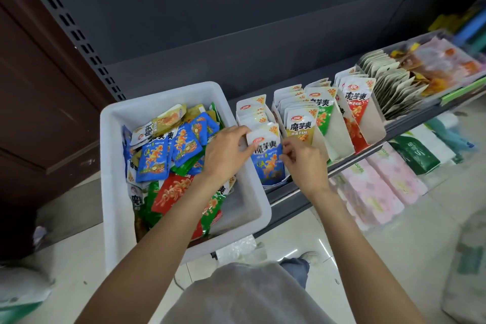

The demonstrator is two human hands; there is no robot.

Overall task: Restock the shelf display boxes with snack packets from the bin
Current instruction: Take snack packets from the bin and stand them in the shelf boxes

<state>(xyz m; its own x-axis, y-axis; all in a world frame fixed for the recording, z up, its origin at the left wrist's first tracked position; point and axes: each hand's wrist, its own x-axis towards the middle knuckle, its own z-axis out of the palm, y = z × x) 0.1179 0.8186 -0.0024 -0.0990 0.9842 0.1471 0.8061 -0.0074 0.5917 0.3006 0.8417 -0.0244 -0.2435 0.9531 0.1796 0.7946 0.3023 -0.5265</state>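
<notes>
Blue snack packet [268,159] stands at the front of the leftmost display box [252,113], the one just beside the white bin [115,123] on the shelf. Left hand [226,151] pinches the packet's upper left edge; right hand [302,159] pinches its right edge, fingers curled on the foil. Step in hand, as I read it: seating this packet upright in front of the row of white packet backs.

Next move likely calls for pressing it back flush against the row, letting go, then reaching into the bin for another blue one, since colours there lie mixed: blue, green, red, yellow.

Farther from the bin along the shelf: a yellow-packet box [297,118], a green-packet box [326,118], a red-packet box [360,113], then a clear tray of pale pouches [394,87].

Shelf edge [342,168] is dark metal, with a dark back panel and a slotted upright. Below it, wrapped tissue packs [381,184]. Floor is glossy pale tile [342,258].
</notes>
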